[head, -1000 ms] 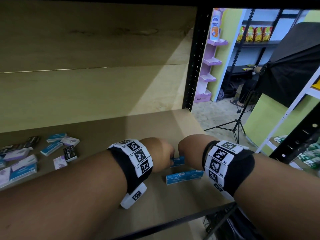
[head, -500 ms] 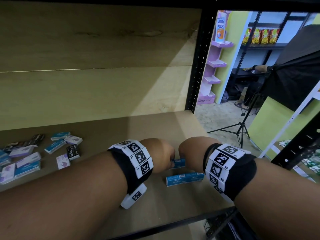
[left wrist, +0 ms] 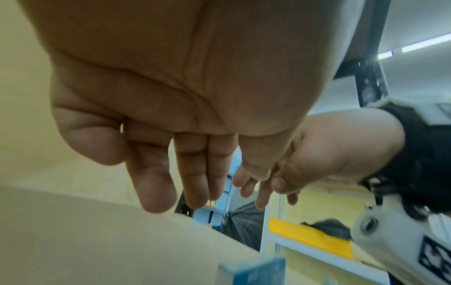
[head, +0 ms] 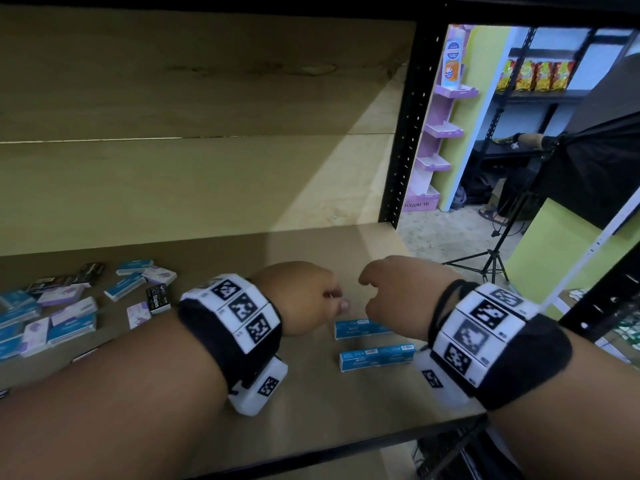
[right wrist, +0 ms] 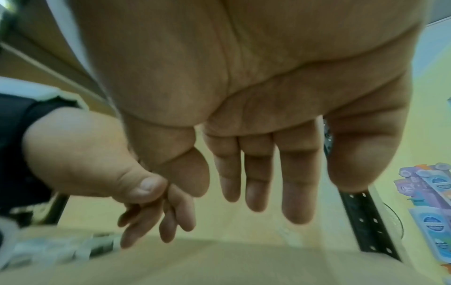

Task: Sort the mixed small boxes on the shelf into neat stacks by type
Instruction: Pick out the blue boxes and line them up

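Note:
Two blue boxes lie side by side on the wooden shelf [head: 311,403]: the farther blue box [head: 360,329] and the nearer blue box [head: 376,356]. My left hand [head: 311,299] hovers just left of the farther one, my right hand [head: 391,289] just above its right end. Neither holds anything. In the wrist views the left hand's fingers [left wrist: 195,173] and the right hand's fingers [right wrist: 256,173] hang straight and relaxed with bare palms. A blue box corner [left wrist: 253,270] shows below the left hand. A mixed pile of blue, purple-white and black boxes [head: 69,306] lies at the shelf's left.
The shelf's black steel post [head: 405,133] stands at the back right, and its front rail [head: 346,441] runs below my wrists. Beyond the shelf are a purple display stand [head: 436,147], a tripod [head: 488,261] and other racks.
Both hands held a blue box between them earlier. Now that box lies on the shelf behind the other blue box, and both hands have let go and lifted apart.

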